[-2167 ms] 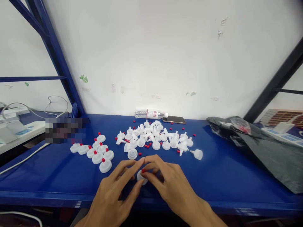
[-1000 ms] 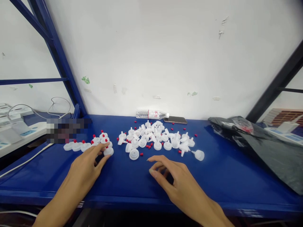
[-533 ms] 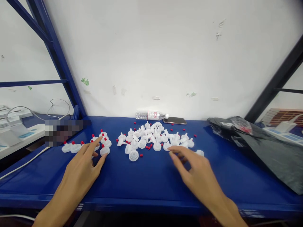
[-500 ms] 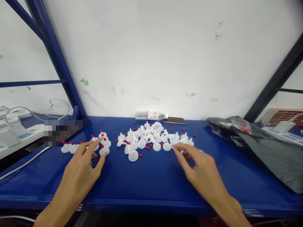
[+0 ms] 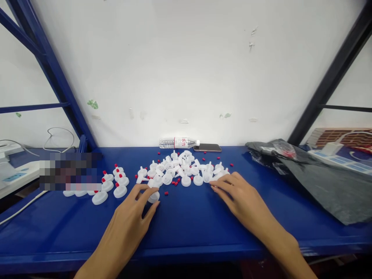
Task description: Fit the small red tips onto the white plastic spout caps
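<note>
My left hand (image 5: 130,215) has its thumb and forefinger around a white plastic bottle lid (image 5: 154,197) at the near left edge of a loose pile. The fingers partly cover this lid. At the pile's right side, my right hand (image 5: 240,197) is closed with its fingertips together; a trace of red shows there, too small to name. Between the hands lies the pile of white spouted lids (image 5: 186,181), with small red tip caps (image 5: 166,193) scattered around. At left, several white lids with red caps on their spouts (image 5: 120,191) stand upright in rows.
A clear plastic bottle (image 5: 178,143) lies by the wall beside a phone (image 5: 207,147). A black plastic bag (image 5: 314,182) spreads over the right of the blue table (image 5: 186,228). Power strips (image 5: 20,172) and cables are at the left; blue shelf posts (image 5: 62,83) flank the table.
My left hand has moved right, from the rows of red-capped lids to the white lid at the pile's edge. My right hand stays by the pile's right side. The view has shifted slightly.
</note>
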Demonstrator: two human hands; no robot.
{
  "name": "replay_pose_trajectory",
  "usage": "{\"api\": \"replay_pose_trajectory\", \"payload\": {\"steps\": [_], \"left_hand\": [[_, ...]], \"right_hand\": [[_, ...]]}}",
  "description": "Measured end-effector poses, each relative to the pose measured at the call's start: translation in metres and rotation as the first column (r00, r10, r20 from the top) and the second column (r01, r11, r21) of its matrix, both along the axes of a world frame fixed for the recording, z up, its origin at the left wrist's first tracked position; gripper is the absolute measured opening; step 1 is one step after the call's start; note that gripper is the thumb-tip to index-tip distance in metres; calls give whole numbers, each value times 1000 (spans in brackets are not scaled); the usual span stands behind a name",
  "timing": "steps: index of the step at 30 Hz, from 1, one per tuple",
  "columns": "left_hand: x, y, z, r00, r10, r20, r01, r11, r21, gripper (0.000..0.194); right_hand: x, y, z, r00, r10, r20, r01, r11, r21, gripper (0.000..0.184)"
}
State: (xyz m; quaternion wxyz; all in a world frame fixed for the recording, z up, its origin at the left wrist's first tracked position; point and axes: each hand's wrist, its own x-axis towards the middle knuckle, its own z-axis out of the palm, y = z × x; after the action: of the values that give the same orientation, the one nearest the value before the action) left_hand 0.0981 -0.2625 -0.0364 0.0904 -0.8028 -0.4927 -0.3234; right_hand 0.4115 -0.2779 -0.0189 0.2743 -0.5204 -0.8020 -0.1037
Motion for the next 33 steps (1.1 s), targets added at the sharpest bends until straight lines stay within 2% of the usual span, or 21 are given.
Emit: {"api": "replay_pose_trajectory", "payload": {"steps": [3, 6, 13, 17, 20, 27, 30, 33], "left_hand": [[-3, -16, 4, 999, 9, 49, -7, 999, -32, 22], [-1, -29, 6, 993, -29, 113, 40, 995, -95, 18], [5, -31, 0, 988, -46, 147, 81, 966, -244, 16], [5, -30, -1, 988, -26, 150, 60, 972, -228, 29], [4, -29, -3, 985, -99, 140, 127, 969, -210, 28], [2, -28, -6, 980, -121, 158, 155, 963, -223, 27], [2, -28, -6, 977, -140, 160, 173, 960, -218, 28], [3, -30, -4, 975, -180, 132, 204, 959, -197, 31]], "right_hand": [[-4, 3, -1, 996, -28, 83, 29, 1000, -8, 22], [-5, 5, -2, 989, -84, 124, 88, 996, -28, 18], [-9, 1, 1, 993, -74, 97, 85, 990, -114, 20], [-7, 1, -3, 993, -86, 80, 90, 995, -51, 19], [-3, 2, -6, 988, -137, 78, 139, 990, -19, 17], [0, 2, -7, 987, -154, 52, 158, 985, -75, 17], [-3, 0, -4, 994, -109, -15, 107, 991, -86, 15], [-6, -5, 2, 975, -57, -215, 29, 991, -132, 15]]}}
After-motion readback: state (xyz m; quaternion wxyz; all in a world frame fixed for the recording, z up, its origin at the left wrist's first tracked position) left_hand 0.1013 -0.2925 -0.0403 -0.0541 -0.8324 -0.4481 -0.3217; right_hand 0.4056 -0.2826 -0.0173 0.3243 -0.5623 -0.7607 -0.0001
